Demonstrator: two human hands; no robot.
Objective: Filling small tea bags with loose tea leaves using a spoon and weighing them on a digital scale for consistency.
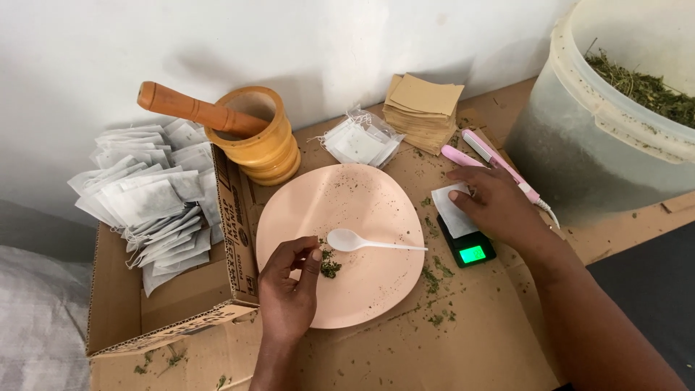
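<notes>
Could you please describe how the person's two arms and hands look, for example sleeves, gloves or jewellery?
Both arms are bare as far as the picture shows: no sleeves, no gloves. The left hand and the right hand show no rings, and neither wrist carries a watch or bracelet. The nails look short and unpainted.

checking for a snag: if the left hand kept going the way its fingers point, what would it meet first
Probably the small clump of green herb on the pink plate, right at the left hand fingertips; the white spoon lies just beyond.
</notes>
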